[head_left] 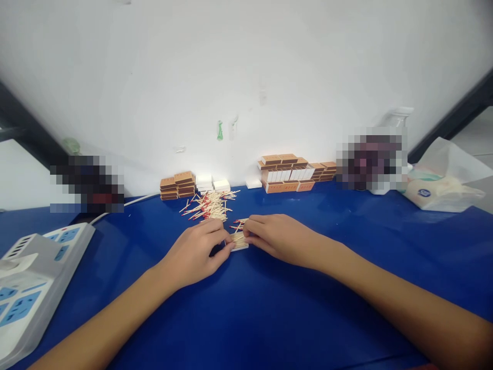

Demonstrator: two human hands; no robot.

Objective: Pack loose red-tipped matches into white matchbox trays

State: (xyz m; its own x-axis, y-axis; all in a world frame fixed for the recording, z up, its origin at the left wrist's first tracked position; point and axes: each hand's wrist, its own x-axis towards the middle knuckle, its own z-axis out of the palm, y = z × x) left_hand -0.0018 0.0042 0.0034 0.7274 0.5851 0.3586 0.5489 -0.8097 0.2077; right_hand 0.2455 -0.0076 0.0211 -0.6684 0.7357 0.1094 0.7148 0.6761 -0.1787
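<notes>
My left hand (196,253) and my right hand (278,237) meet at the middle of the blue table (269,308). Between their fingertips lies a small white matchbox tray (239,241) filled with matches, and both hands pinch it, the left from the left end, the right from the right. A few matches stick up out of the tray. Just behind the hands a loose heap of red-tipped matches (210,204) is spread on the table.
Against the white wall stand stacks of brown matchbox sleeves (177,185) and white trays (211,182), and a larger pile of boxes (295,172) to the right. A white power strip (31,277) lies at the left edge. A plastic bag (442,180) sits far right.
</notes>
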